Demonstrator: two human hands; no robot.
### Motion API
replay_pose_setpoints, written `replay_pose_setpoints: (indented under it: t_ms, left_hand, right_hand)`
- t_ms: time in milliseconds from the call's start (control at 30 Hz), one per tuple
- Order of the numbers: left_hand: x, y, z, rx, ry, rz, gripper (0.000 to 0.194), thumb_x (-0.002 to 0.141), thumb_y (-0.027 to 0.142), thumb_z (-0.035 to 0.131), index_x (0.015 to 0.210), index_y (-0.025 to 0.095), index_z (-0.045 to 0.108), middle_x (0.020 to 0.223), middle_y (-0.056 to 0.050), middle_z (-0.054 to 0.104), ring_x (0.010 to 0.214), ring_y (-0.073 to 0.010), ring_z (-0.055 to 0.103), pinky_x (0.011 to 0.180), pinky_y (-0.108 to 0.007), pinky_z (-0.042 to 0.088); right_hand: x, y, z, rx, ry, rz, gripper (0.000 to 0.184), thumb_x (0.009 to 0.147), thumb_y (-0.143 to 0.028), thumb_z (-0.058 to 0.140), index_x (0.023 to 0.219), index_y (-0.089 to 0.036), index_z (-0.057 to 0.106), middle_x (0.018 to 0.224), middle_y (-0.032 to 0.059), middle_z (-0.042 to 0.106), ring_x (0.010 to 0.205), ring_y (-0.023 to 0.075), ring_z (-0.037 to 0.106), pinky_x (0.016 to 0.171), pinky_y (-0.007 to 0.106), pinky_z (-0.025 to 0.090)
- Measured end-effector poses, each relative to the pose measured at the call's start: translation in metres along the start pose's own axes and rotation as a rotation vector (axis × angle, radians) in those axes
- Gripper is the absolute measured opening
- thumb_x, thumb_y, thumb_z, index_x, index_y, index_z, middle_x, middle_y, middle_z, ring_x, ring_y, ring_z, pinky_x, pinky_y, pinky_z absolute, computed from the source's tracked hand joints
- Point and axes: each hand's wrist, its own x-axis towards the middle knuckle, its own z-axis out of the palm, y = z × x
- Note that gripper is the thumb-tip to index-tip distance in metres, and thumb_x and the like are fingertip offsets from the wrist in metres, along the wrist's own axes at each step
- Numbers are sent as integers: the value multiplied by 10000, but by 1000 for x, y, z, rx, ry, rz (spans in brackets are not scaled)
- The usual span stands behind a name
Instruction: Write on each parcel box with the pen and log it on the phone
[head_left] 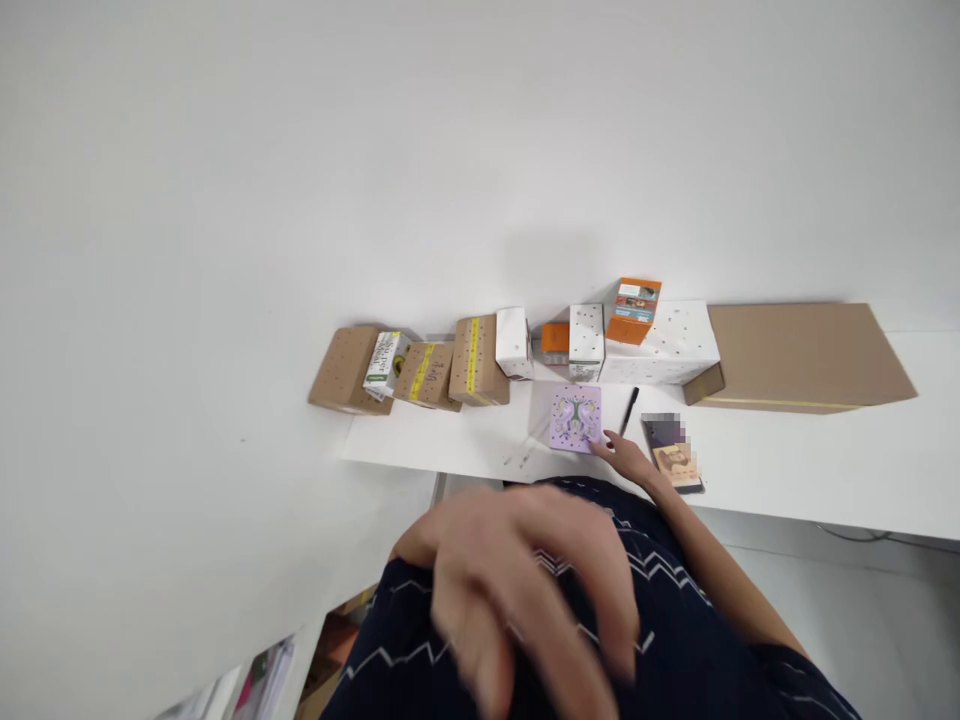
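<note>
A lilac square box (575,418) with a mirrored floral pattern lies flat near the table's front edge. My right hand (627,457) touches its lower right corner, fingertips loosely stretched and not wrapped around it. Close to the camera, my left hand (525,570) is raised in front of my dark shirt, blurred, its fingers bent and apart with nothing visible in them. Just right of the lilac box lies a black pen (629,410). Beside my right forearm is a dark book (673,452) with a picture on its cover, partly pixelated.
Along the wall stand brown cartons (480,360), white spotted boxes (514,343), and a white box with green print (386,360). An orange box (634,311) sits on a larger white one. A long brown carton (810,355) occupies the right of the white table (825,460).
</note>
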Motion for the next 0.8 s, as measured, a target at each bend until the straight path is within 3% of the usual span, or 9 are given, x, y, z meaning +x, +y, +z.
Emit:
replay_pose_setpoints:
  t_ms: [67, 133, 167, 233, 333, 433, 533, 667, 800]
  left_hand:
    - [21, -44, -17, 34, 172, -113, 452, 833, 613, 422, 908, 261, 696, 963, -58, 686, 938, -202, 643, 817, -309, 509]
    - [35, -100, -23, 141, 388, -392, 420, 878, 493, 410, 1067, 199, 643, 1067, -85, 664, 1013, -219, 611, 894, -358, 478]
    - [37, -129, -22, 215, 421, -562, 423, 830, 461, 502, 1112, 169, 619, 1080, -104, 660, 1011, -240, 607, 894, -376, 476]
    - [35, -183, -10, 291, 250, -790, 585, 652, 365, 701, 1170, 120, 584, 1139, -141, 640, 1037, -296, 594, 915, -404, 465]
    - [19, -235, 15, 258, 134, -749, 673, 601, 259, 707, 1236, 115, 534, 1221, -130, 607, 1093, -282, 572, 955, -372, 445]
    - [9, -245, 29, 273, 235, -687, 512, 704, 298, 608, 1181, 116, 573, 1214, -127, 611, 1093, -264, 572, 957, -372, 434]
    - [10, -230, 25, 238, 336, -665, 402, 789, 393, 526, 1082, 137, 627, 1155, -113, 644, 1024, -240, 599, 882, -335, 461]
    - [18, -217, 20, 208, 446, -782, 429, 842, 522, 421, 796, 152, 633, 853, -82, 685, 812, -208, 619, 743, -304, 466]
    - [20, -229, 28, 180, 587, -859, 397, 817, 560, 453, 710, 183, 515, 706, -37, 612, 682, -163, 582, 649, -275, 455]
  right_hand:
    - [3, 1, 5, 28, -16, -25, 710, 817, -504, 536, 1378, -91, 398, 1232, 199, 592, 1108, 300, 578, 939, 391, 421]
    - [6, 2, 11, 57, -25, -77, 757, 763, -458, 619, 1383, -95, 380, 1240, 195, 587, 1121, 299, 569, 939, 391, 426]
    - [8, 2, 13, 73, -25, -105, 778, 734, -426, 654, 1380, -95, 376, 1233, 191, 591, 1116, 298, 571, 932, 389, 432]
    - [11, 1, 18, 100, -12, -142, 785, 691, -353, 693, 1367, -100, 382, 1198, 179, 613, 1076, 292, 590, 907, 392, 447]
    - [12, -1, 20, 122, 40, -162, 707, 686, -279, 686, 1326, -131, 424, 1132, 145, 649, 990, 277, 621, 869, 398, 464]
    - [4, -4, 10, 137, 58, -213, 522, 758, -323, 626, 1241, -165, 509, 1083, 116, 667, 929, 252, 633, 834, 372, 478]
    - [-5, -12, -8, 138, 119, -254, 420, 838, -473, 516, 1103, -159, 603, 1035, 129, 662, 871, 231, 636, 804, 340, 487]
    - [-7, -26, -21, 126, 229, -195, 550, 835, -575, 471, 1150, -138, 580, 1097, 165, 621, 932, 249, 624, 844, 361, 477]
    - [-2, -29, -19, 85, 217, -261, 874, 746, -551, 603, 1446, -161, 253, 1377, 196, 414, 1210, 301, 485, 976, 424, 407]
